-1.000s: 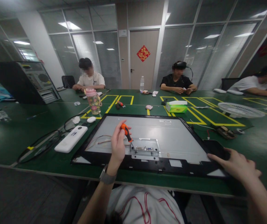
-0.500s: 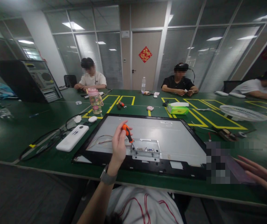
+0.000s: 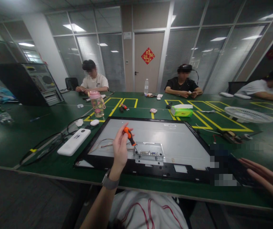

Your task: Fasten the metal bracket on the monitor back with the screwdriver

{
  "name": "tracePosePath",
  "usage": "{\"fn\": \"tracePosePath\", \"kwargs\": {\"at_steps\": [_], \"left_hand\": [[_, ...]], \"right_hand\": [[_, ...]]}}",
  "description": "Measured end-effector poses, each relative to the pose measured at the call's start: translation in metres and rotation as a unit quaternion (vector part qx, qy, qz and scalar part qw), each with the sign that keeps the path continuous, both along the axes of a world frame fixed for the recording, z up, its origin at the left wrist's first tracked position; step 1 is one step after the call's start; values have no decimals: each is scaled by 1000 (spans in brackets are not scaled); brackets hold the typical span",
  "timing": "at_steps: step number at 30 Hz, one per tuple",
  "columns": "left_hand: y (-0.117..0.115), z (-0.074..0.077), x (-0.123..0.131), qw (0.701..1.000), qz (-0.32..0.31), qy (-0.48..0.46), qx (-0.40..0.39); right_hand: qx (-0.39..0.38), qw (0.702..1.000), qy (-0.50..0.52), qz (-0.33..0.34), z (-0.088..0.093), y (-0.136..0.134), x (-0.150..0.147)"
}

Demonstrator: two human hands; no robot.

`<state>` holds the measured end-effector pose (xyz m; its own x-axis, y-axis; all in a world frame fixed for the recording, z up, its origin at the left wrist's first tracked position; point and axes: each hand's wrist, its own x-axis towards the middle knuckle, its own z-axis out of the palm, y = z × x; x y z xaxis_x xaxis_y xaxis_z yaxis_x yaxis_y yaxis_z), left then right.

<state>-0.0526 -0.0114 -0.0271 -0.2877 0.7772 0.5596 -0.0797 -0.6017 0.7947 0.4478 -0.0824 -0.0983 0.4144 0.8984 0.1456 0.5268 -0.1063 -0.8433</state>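
Observation:
My left hand (image 3: 121,146) is closed around an orange and black screwdriver (image 3: 129,135). The shaft points down at the left part of a metal bracket (image 3: 159,162) with a small circuit board (image 3: 148,154) inside it. This bracket sits on the pale back of a black-framed display panel (image 3: 181,133) lying flat on the table. At the right, my right hand (image 3: 265,178) has its fingers stretched out against the edge of a dark, flat device (image 3: 243,173) that looks like a phone. Blurred blocks hide most of this device. Thin wires (image 3: 106,143) run across the panel, left of the bracket.
A white power bank (image 3: 74,142) and black cables (image 3: 48,148) lie left of the panel. Behind it stand a pink-lidded bottle (image 3: 97,105) and a green tissue pack (image 3: 181,110). A white fan grille (image 3: 248,114) lies right. A computer case (image 3: 24,82) stands left. Several people sit across the table.
The screwdriver and my left hand have shifted very slightly left. My right hand has moved a little, and the flat device beside it now looks darker.

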Motion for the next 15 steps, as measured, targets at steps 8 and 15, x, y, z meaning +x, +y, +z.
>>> {"fn": "tracePosePath", "kwargs": {"at_steps": [8, 15], "left_hand": [[-1, 0, -1, 998, 34, 44, 10], [1, -4, -2, 1000, -13, 7, -19]], "right_hand": [[-7, 997, 63, -52, 2, 3, -2], [6, 999, -37, 19, -8, 5, 5]]}}
